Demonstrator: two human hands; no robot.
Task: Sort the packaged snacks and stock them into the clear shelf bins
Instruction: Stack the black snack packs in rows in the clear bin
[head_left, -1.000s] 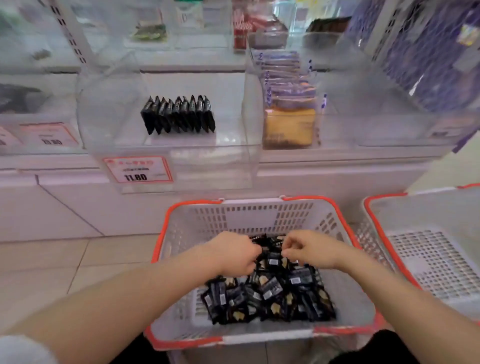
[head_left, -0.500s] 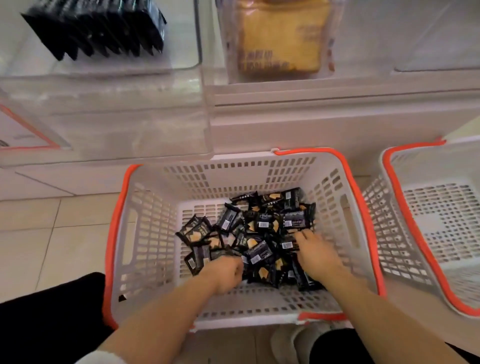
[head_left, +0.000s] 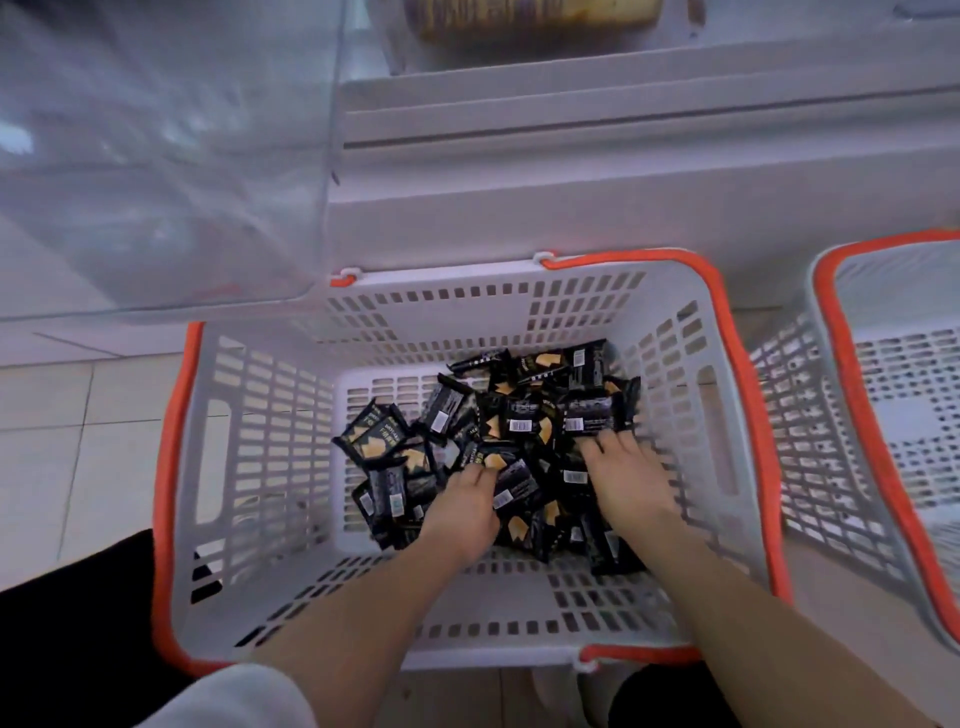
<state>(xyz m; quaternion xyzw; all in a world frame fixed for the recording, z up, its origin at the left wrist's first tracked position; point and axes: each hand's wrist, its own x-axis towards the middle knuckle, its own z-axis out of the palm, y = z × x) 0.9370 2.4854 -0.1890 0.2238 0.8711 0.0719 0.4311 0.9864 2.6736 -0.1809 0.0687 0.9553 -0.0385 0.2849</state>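
A white basket with an orange rim (head_left: 727, 364) sits on the floor below me. In it lies a loose pile of several black snack packets (head_left: 524, 415) with gold print. My left hand (head_left: 462, 512) is down in the near side of the pile, its fingertips buried among the packets, so its grip is hidden. My right hand (head_left: 628, 478) rests palm down on the right of the pile with fingers spread. A clear shelf bin (head_left: 156, 156) juts out above the basket's far-left corner; its inside is blurred by glare.
A second white basket with an orange rim (head_left: 852, 415) stands close on the right, with nothing visible in it. The white shelf base (head_left: 571, 182) rises behind both baskets. A yellow-brown pack (head_left: 535, 15) shows at the top edge. Tiled floor (head_left: 78, 441) lies left.
The view has tilted down and closer to the basket, so the shelf bins have mostly left the frame. Both hands went from above the pile down into it and now reach slightly further in.
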